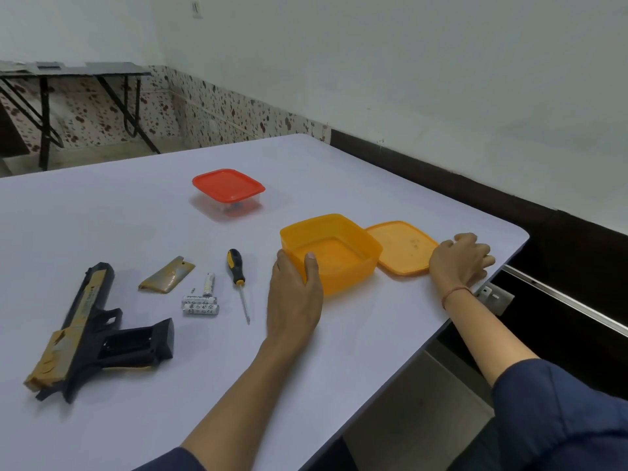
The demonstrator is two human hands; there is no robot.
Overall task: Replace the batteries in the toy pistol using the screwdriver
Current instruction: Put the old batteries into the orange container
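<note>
Orange in hand: gripping box (350,278) corner with left hand (295,294); right hand (458,263) curled at lid (401,246), hold unclear. Left of grip: screwdriver (237,271), batteries (200,304), opened toy pistol (91,329). Mid-swap; next probably needs pinching batteries.

White table (102,215): pistol (88,331), screwdriver (238,277), batteries (200,305)

The black toy pistol (85,321), patched with worn gold, lay on its side at the near left of the table (136,205), grip pointing right, battery bay open. To its right lay the detached gold cover (167,275), three silvery batteries (201,304) clustered together, and a black-and-yellow screwdriver (237,275), tip pointing near.
</note>
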